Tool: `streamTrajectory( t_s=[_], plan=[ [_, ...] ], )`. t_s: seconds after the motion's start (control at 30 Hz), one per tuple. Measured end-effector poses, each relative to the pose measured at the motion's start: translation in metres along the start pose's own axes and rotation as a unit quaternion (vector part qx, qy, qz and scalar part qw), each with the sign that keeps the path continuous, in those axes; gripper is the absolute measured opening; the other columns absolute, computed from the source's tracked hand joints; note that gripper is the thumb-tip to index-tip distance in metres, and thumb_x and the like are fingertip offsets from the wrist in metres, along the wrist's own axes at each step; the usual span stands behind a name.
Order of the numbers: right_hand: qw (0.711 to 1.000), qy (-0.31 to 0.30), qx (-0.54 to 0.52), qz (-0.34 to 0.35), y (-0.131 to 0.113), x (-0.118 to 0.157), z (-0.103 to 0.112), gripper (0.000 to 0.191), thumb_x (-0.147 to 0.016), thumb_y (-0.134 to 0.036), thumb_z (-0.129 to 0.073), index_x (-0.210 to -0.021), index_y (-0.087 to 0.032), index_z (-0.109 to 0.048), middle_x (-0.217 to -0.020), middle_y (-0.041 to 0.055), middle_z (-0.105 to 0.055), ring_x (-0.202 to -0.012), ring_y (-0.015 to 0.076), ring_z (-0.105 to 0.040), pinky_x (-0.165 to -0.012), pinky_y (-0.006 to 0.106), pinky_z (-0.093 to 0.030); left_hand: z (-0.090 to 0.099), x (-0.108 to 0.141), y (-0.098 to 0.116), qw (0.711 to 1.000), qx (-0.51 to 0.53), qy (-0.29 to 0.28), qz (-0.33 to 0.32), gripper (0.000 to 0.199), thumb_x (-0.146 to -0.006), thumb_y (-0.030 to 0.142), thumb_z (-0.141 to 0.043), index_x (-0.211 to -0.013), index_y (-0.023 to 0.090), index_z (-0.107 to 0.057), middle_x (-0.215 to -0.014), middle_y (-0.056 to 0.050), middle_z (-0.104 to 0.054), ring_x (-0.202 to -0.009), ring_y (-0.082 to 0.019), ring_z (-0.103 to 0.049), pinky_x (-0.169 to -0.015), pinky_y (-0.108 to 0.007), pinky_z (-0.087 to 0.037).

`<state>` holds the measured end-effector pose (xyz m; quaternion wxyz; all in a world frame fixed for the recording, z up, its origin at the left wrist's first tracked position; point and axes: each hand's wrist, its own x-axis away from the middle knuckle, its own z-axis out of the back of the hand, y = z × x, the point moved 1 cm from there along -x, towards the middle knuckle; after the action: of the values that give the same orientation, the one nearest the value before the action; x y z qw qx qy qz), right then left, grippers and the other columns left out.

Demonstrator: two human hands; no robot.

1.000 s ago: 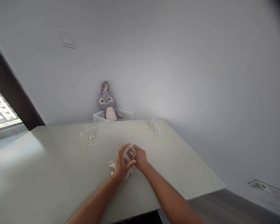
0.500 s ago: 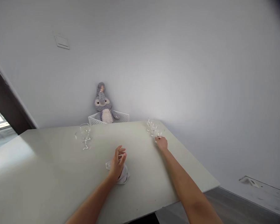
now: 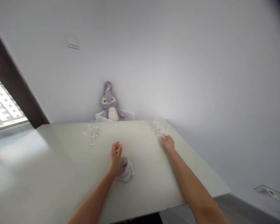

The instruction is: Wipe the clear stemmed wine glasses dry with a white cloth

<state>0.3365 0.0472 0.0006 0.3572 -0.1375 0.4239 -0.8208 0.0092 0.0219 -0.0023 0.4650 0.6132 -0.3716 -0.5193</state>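
Note:
My right hand (image 3: 168, 143) reaches to the far right of the table, its fingers closed low on the nearest wine glass (image 3: 164, 133). Two more clear wine glasses (image 3: 159, 127) stand just behind that one in a slanting row. My left hand (image 3: 116, 152) hovers over the middle of the table, fingers loosely curled and thumb apart, with nothing visible in it. Beside and partly behind its wrist, a crumpled light grey cloth (image 3: 127, 170) lies on the table.
On the left of the pale table (image 3: 67, 174) stand two larger stemmed glasses (image 3: 92, 133), overlapping in view. Past the far edge, a grey plush toy (image 3: 109, 102) sits in a white perforated basket (image 3: 130, 116) against the wall. The table's right edge slants toward me.
The view has turned slightly left. My left hand has shifted left off the cloth, its fingers more curled, uncovering more of the cloth. My right hand stays at the nearest right-hand glass.

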Motion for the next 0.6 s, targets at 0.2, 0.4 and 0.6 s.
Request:
streamTrajectory(
  t_s=[0.2,0.4,0.6],
  plan=[
    [0.996,-0.043,-0.078,0.012,-0.019,0.057,-0.01,0.029,-0.076,-0.038,-0.04,-0.075,-0.013,-0.055,-0.062,0.0046,-0.056,-0.051,0.0131,-0.046,-0.048,0.024,-0.036,0.054,-0.048,-0.003,0.892,0.314,0.251,0.21,0.042,-0.081,0.038,-0.043,-0.119,0.03,-0.026,-0.086,0.0,-0.052,-0.068,-0.007,-0.056,-0.068,-0.023,-0.047],
    [0.918,-0.312,-0.044,0.241,-0.068,0.139,-0.044,0.047,-0.077,-0.055,-0.037,-0.06,-0.016,-0.057,-0.051,-0.0007,-0.051,-0.046,0.0095,-0.043,-0.047,0.021,-0.032,0.076,-0.077,-0.003,0.841,0.423,0.18,0.285,0.055,-0.084,0.054,-0.018,-0.13,0.028,-0.003,-0.106,-0.014,-0.05,-0.085,-0.018,-0.061,-0.064,-0.032,-0.052],
    [0.847,-0.384,0.134,0.341,-0.094,0.185,-0.064,0.048,-0.068,-0.061,-0.049,-0.047,-0.017,-0.05,-0.048,-0.0007,-0.048,-0.044,0.0096,-0.039,-0.045,0.022,-0.027,0.077,-0.093,0.001,0.819,0.5,0.143,0.242,0.063,-0.076,0.064,-0.029,-0.126,0.036,-0.003,-0.119,-0.016,-0.043,-0.095,-0.024,-0.059,-0.066,-0.039,-0.052]
  ],
)
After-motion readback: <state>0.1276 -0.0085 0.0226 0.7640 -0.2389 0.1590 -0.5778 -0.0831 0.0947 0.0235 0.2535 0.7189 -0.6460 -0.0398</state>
